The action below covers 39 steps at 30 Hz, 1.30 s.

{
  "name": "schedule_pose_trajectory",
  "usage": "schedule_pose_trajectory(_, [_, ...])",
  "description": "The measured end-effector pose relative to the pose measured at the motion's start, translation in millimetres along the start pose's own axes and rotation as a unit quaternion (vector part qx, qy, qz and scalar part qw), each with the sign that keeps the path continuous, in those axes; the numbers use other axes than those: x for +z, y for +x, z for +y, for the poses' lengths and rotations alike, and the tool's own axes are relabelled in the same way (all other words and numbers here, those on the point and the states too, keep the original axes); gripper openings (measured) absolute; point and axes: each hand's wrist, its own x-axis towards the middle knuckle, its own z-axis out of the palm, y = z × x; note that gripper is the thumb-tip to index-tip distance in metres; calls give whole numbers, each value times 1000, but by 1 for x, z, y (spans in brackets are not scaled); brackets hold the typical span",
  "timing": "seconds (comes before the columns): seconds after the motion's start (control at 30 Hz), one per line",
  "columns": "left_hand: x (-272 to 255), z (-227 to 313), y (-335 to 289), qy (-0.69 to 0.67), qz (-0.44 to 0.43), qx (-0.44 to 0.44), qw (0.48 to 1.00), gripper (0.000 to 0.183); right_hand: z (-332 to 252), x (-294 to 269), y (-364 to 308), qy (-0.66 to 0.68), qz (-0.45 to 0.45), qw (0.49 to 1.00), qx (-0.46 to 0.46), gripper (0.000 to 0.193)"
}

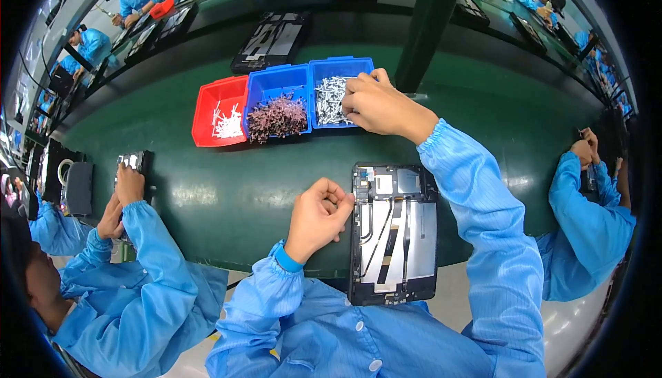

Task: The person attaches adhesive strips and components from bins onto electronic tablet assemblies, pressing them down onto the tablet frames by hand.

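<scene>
Landmark: open device [422, 240], a flat tablet-shaped unit lying inner side up on the green surface [231, 230], between the forearms and close to the torso; I judge it is set there so both hands can get at its exposed interior.
Right hand [379, 106]: beyond the device, fingers bent down into the right blue bin; the fingertips are hidden from my distant view, so I cannot tell whether they grasp a piece.
Left hand [317, 218]: just left of the device's far left corner, fingers curled and thumb close to the index finger; I cannot tell whether anything is pinched there, or whether the thumb meets the frame.
Right blue bin [339, 67]: beyond the device, nearest to it of the three bins; filled with silvery-white small pieces [327, 99].
Middle blue bin [278, 75]: beyond and left of the device; heaped with pinkish-brown small parts [278, 115].
Red bin [205, 119]: farther left, beyond the device; a few white strips [227, 125]. I read the row as keeping kinds apart, within arm's reach.
Second device [272, 39]: well beyond the first, behind the bins, apart from the hands.
Blue wrist cuff [287, 259]: on the left wrist, left of the device.
Co-workers' sleeves [165, 261]: left and right of the device, well apart from it.
</scene>
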Motion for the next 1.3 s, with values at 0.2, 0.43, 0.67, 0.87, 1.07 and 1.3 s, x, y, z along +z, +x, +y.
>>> schedule_pose_trajectory(0.2, [1,2,-1,-3,2,-3,1000,18,5,-1,-6,64,51,997,0,7])
schedule_pose_trajectory(0.43, [-7,-2,-4,-120,4,29,992,18,-52,-15,-62,346,185,916,76,8])
schedule_pose_trajectory(0.67, [3,6,-12,-189,27,78,978,16,-101,-2,-101,112,279,951,-66,21])
schedule_pose_trajectory(0.87, [4,9,-9,-153,52,108,981,13,-97,7,-104,249,293,923,-24,15])
schedule_pose_trajectory(1.07, [4,18,-13,-111,46,133,984,11,-100,-5,-108,552,110,805,187,12])
schedule_pose_trajectory(1.3, [-12,27,-12,-106,-21,55,993,13,-95,-12,-109,532,88,827,158,10])
